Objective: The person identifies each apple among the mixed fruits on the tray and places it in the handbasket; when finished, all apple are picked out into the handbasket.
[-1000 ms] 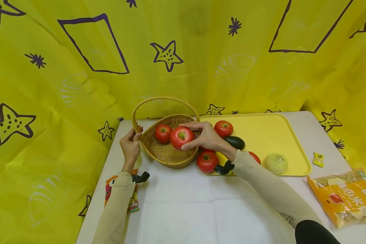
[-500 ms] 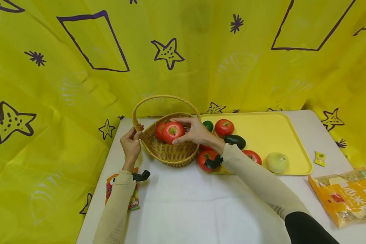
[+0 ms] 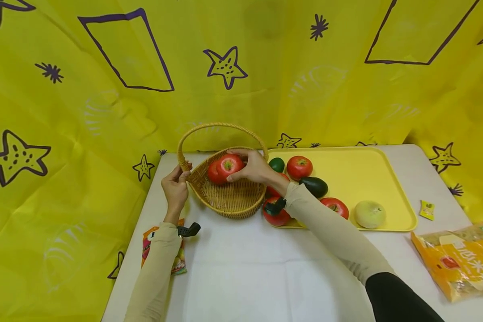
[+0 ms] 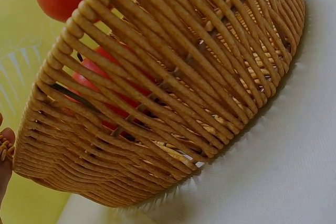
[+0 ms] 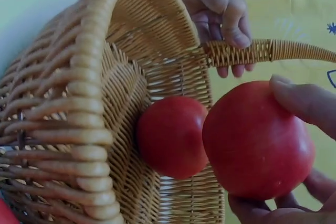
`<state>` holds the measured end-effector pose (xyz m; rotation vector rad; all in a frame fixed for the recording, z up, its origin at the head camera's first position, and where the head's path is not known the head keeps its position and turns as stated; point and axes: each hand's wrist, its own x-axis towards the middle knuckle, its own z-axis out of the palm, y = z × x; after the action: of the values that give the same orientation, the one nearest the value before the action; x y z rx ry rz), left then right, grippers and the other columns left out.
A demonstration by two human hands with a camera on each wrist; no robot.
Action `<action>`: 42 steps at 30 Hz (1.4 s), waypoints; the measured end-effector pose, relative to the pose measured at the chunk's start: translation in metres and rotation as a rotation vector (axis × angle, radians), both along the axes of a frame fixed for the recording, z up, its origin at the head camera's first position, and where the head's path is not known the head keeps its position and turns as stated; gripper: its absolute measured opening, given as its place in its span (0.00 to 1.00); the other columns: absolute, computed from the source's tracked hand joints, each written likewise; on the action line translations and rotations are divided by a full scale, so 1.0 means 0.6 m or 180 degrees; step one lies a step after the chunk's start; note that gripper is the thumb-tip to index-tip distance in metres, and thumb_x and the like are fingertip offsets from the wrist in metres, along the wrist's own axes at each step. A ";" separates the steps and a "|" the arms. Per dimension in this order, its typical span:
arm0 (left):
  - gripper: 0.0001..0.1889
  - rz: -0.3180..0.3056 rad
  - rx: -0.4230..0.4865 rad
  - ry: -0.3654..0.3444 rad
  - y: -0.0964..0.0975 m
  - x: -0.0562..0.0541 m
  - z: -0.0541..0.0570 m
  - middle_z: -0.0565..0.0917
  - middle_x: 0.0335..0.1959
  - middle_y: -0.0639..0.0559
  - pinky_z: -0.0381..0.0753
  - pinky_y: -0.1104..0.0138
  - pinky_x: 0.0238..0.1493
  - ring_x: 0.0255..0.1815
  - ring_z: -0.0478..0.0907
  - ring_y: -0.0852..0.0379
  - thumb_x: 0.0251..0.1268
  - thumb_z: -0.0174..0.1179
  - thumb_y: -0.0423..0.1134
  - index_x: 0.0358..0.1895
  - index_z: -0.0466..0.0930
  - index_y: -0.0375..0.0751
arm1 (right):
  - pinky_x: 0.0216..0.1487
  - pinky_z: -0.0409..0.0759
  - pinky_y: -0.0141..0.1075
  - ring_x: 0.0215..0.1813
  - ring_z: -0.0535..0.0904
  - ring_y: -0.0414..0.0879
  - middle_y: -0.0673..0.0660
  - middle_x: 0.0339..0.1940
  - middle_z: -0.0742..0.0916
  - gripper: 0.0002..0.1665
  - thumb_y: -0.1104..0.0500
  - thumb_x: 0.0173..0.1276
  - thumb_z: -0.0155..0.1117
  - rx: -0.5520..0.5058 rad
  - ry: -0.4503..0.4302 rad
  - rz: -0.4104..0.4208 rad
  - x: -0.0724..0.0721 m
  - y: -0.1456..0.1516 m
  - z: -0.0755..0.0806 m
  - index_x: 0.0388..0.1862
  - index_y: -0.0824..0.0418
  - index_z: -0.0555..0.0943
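Head, worktop's [image 3: 241,273] back edge: left fingers [image 5: 234,22] clasping handle [image 3: 221,124], half-spread right fingers [image 3: 239,152] pinching red fruit [image 3: 230,166]; I'm favouring its sides, likely firm.

Worktop [image 3: 241,268]: basket [image 3: 229,212] toward rear, left of centre; tray [image 3: 358,179] just right of it. Backdrop sheet [image 3: 261,107]: behind both. In basket: first fruit [image 5: 170,137]. Above basket interior: second fruit [image 5: 257,140], in fingers of right hand [image 3: 257,167]. Left hand [image 3: 175,190]: round left end of handle [image 3: 221,125]. On tray: produce group [image 3: 313,187] leftward, lone fruit [image 3: 370,214] front right. Packet [image 3: 180,261]: before basket, under left forearm. Sachet [image 3: 427,209]: right of tray. Bag [image 3: 460,264]: front right.
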<state>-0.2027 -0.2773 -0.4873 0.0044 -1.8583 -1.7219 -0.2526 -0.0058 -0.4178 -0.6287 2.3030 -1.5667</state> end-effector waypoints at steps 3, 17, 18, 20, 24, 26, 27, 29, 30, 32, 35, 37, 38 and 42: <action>0.18 -0.0019 0.0035 -0.0021 -0.001 -0.002 0.000 0.88 0.53 0.27 0.87 0.72 0.59 0.55 0.90 0.46 0.73 0.62 0.21 0.63 0.83 0.26 | 0.74 0.77 0.48 0.69 0.79 0.55 0.60 0.72 0.82 0.53 0.61 0.51 0.89 0.0062 -0.0047 -0.0102 -0.007 -0.005 -0.005 0.78 0.55 0.76; 0.19 -0.0036 0.0043 -0.0031 -0.004 -0.002 -0.003 0.91 0.52 0.35 0.86 0.69 0.60 0.56 0.90 0.47 0.73 0.62 0.22 0.64 0.84 0.29 | 0.71 0.81 0.53 0.68 0.79 0.64 0.69 0.72 0.77 0.56 0.67 0.54 0.85 0.0298 -0.0182 -0.0489 -0.027 -0.029 -0.009 0.81 0.59 0.70; 0.19 -0.0033 0.0038 -0.0039 -0.004 -0.002 -0.003 0.91 0.52 0.35 0.86 0.69 0.61 0.56 0.90 0.47 0.73 0.62 0.22 0.64 0.84 0.29 | 0.70 0.81 0.53 0.68 0.78 0.64 0.69 0.72 0.77 0.55 0.66 0.54 0.84 0.0378 -0.0149 -0.0528 -0.028 -0.030 -0.011 0.81 0.59 0.70; 0.19 -0.0033 0.0032 -0.0049 -0.004 -0.003 -0.003 0.91 0.52 0.34 0.86 0.70 0.61 0.56 0.90 0.46 0.73 0.61 0.22 0.64 0.83 0.29 | 0.70 0.81 0.53 0.68 0.77 0.64 0.69 0.72 0.75 0.55 0.65 0.54 0.85 0.0521 -0.0100 -0.0608 -0.031 -0.032 -0.013 0.81 0.59 0.71; 0.18 -0.0013 0.0026 -0.0052 -0.003 -0.003 -0.003 0.90 0.52 0.34 0.86 0.71 0.60 0.56 0.90 0.47 0.73 0.61 0.22 0.64 0.83 0.28 | 0.70 0.80 0.53 0.68 0.76 0.64 0.70 0.70 0.76 0.54 0.64 0.54 0.86 0.0708 -0.0063 -0.0700 -0.036 -0.036 -0.016 0.79 0.60 0.72; 0.18 0.0001 0.0030 -0.0037 -0.001 -0.003 -0.001 0.91 0.51 0.35 0.87 0.70 0.60 0.56 0.90 0.46 0.72 0.62 0.21 0.63 0.83 0.26 | 0.69 0.81 0.53 0.68 0.77 0.64 0.70 0.69 0.77 0.53 0.64 0.53 0.86 0.0749 -0.0048 -0.0715 -0.039 -0.037 -0.016 0.79 0.60 0.73; 0.18 0.0006 0.0036 -0.0032 -0.001 -0.002 -0.001 0.91 0.51 0.36 0.87 0.71 0.59 0.55 0.90 0.45 0.72 0.63 0.21 0.63 0.83 0.26 | 0.69 0.81 0.53 0.67 0.78 0.64 0.70 0.69 0.78 0.53 0.64 0.53 0.86 0.0769 -0.0040 -0.0719 -0.041 -0.038 -0.016 0.78 0.61 0.73; 0.18 0.0010 0.0043 -0.0026 0.000 -0.002 0.000 0.92 0.50 0.38 0.87 0.71 0.59 0.56 0.90 0.44 0.72 0.63 0.21 0.63 0.83 0.25 | 0.68 0.81 0.52 0.67 0.78 0.64 0.70 0.68 0.79 0.52 0.64 0.53 0.85 0.0800 -0.0030 -0.0723 -0.044 -0.040 -0.018 0.78 0.62 0.74; 0.18 0.0012 0.0049 -0.0026 0.000 -0.002 0.000 0.92 0.49 0.39 0.87 0.71 0.58 0.56 0.90 0.43 0.72 0.63 0.21 0.63 0.83 0.25 | 0.68 0.82 0.52 0.67 0.78 0.64 0.71 0.68 0.79 0.52 0.64 0.53 0.85 0.0815 -0.0023 -0.0723 -0.047 -0.040 -0.019 0.78 0.62 0.74; 0.18 0.0022 0.0044 -0.0026 0.000 -0.003 0.000 0.92 0.49 0.40 0.87 0.71 0.58 0.56 0.90 0.43 0.71 0.63 0.21 0.63 0.83 0.26 | 0.68 0.82 0.52 0.67 0.78 0.64 0.71 0.68 0.79 0.51 0.64 0.53 0.85 0.0835 0.0004 -0.0721 -0.051 -0.042 -0.021 0.77 0.63 0.74; 0.18 0.0028 0.0025 -0.0024 -0.001 -0.003 -0.002 0.92 0.49 0.38 0.87 0.71 0.58 0.55 0.90 0.44 0.71 0.63 0.21 0.63 0.84 0.28 | 0.69 0.81 0.52 0.68 0.77 0.65 0.72 0.68 0.79 0.51 0.65 0.53 0.86 0.0844 0.0026 -0.0719 -0.056 -0.044 -0.025 0.77 0.64 0.74; 0.18 0.0015 0.0015 -0.0023 -0.001 -0.003 -0.002 0.92 0.49 0.36 0.87 0.71 0.59 0.55 0.90 0.45 0.71 0.63 0.21 0.63 0.84 0.28 | 0.69 0.81 0.53 0.69 0.76 0.65 0.72 0.69 0.78 0.51 0.65 0.52 0.85 0.0849 0.0015 -0.0719 -0.059 -0.045 -0.027 0.77 0.65 0.74; 0.18 0.0005 0.0012 -0.0028 -0.002 -0.002 -0.002 0.91 0.50 0.34 0.87 0.71 0.59 0.55 0.90 0.46 0.72 0.63 0.22 0.63 0.84 0.28 | 0.69 0.81 0.53 0.69 0.76 0.65 0.72 0.69 0.78 0.51 0.66 0.52 0.85 0.0848 0.0011 -0.0722 -0.060 -0.045 -0.028 0.77 0.65 0.75; 0.18 -0.0022 0.0014 -0.0041 -0.003 -0.001 0.000 0.91 0.51 0.33 0.87 0.71 0.59 0.56 0.90 0.45 0.72 0.63 0.22 0.63 0.83 0.27 | 0.69 0.81 0.52 0.70 0.75 0.64 0.72 0.69 0.78 0.51 0.66 0.51 0.85 0.0869 -0.0017 -0.0732 -0.064 -0.047 -0.032 0.76 0.65 0.75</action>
<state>-0.2030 -0.2789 -0.4875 0.0109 -1.8656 -1.7345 -0.2908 -0.0342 -0.4367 -0.3009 2.5980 -1.3017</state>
